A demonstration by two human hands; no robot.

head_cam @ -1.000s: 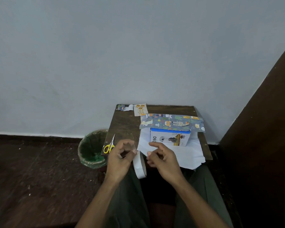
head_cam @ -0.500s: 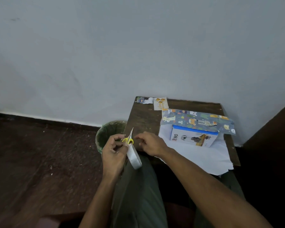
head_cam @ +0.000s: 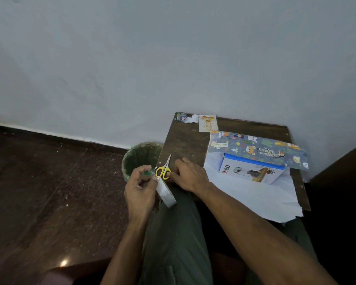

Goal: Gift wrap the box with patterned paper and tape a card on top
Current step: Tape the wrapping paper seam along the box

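Observation:
A white box with a blue top (head_cam: 253,171) lies on the white underside of the wrapping paper (head_cam: 253,194) on a small wooden table (head_cam: 185,140). The paper's patterned far edge (head_cam: 257,150) folds over the box's far side. My left hand (head_cam: 141,186) pinches a white tape roll (head_cam: 165,192) over my lap. My right hand (head_cam: 188,175) reaches to the yellow-handled scissors (head_cam: 163,169) at the table's front left corner, its fingertips at the handles. A small card with orange shapes (head_cam: 207,122) lies at the table's far edge.
A bin with a green liner (head_cam: 140,157) stands on the dark floor just left of the table. Paper scraps (head_cam: 186,117) lie at the table's far left corner. A white wall runs behind; a dark panel stands on the right.
My right hand left the tape roll and moved up to the scissors. My left hand keeps the roll. The camera view swung left.

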